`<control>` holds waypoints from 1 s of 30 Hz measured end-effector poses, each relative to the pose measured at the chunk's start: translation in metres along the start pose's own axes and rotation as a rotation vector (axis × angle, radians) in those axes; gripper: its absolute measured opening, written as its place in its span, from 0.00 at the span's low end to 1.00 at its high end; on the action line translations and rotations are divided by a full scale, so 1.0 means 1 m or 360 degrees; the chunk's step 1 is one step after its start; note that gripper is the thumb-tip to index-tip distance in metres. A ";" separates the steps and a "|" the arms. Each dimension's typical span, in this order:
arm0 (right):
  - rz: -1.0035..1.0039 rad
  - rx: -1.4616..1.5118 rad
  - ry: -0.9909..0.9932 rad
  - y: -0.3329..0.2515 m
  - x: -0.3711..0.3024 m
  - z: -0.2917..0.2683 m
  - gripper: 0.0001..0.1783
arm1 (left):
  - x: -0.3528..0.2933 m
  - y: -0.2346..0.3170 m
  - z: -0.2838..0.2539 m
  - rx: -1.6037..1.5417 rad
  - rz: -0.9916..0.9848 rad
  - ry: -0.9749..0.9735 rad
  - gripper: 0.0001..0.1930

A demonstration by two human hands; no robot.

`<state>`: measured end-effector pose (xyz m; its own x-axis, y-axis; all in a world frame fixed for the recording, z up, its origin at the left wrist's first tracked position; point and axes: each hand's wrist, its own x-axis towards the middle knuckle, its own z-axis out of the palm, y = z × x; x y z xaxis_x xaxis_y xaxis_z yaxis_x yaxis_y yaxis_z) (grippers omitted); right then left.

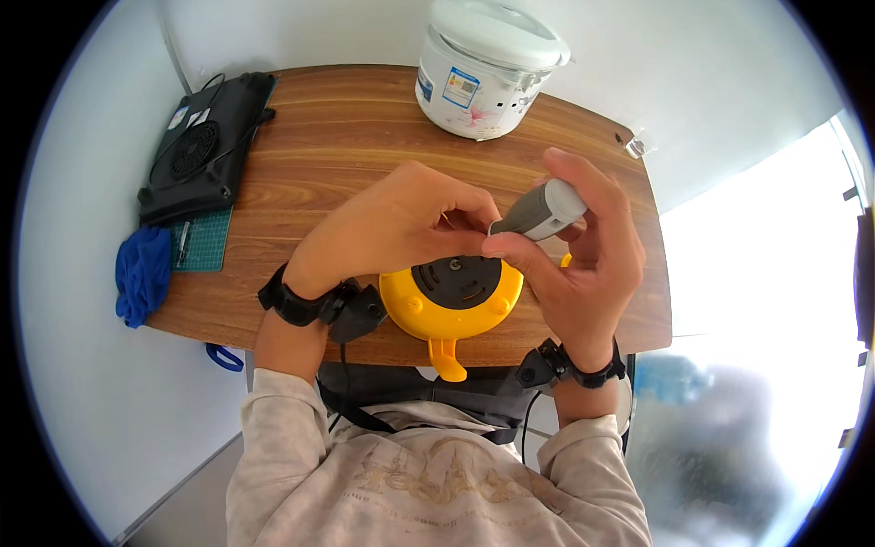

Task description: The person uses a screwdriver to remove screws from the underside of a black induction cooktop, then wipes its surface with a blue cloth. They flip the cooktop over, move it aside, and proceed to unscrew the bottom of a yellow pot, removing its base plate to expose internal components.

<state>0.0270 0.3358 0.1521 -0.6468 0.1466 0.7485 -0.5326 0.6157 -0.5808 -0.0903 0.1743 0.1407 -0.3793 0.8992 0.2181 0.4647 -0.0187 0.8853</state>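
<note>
A thick-handled grey electric screwdriver is tilted in the fingers of my right hand, its pale end cap up and to the right. My left hand is closed, thumb and fingers pinched together at the screwdriver's front end. Whatever they pinch there is hidden by the fingers. Below both hands a yellow plastic appliance rests on the table with its round black slotted base facing up. A screw shows in that base. Its yellow tab juts over the table's near edge.
The wooden table carries a white rice cooker at the back. At the left, a black fan-cooled device lies partly over a green cutting mat with a pen. A blue cloth is beside it. A small clear object sits far right.
</note>
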 end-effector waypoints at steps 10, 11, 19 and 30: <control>-0.0021 -0.0047 -0.0006 -0.002 -0.001 0.004 0.33 | -0.004 0.003 -0.001 0.0189 0.0053 0.0042 0.10; -0.0025 -0.0055 -0.0002 -0.001 -0.001 0.004 0.33 | -0.004 0.003 -0.001 0.0201 0.0067 0.0045 0.10; -0.0032 -0.0086 -0.0007 0.000 0.000 0.004 0.34 | -0.004 0.000 0.001 0.0127 0.0030 0.0034 0.10; -0.0010 -0.0094 -0.0013 -0.001 0.000 0.002 0.34 | -0.004 0.002 0.000 0.0172 0.0045 0.0021 0.10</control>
<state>0.0267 0.3334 0.1515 -0.6478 0.1364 0.7495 -0.5039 0.6611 -0.5559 -0.0880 0.1703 0.1413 -0.3749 0.8931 0.2486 0.5588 0.0037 0.8293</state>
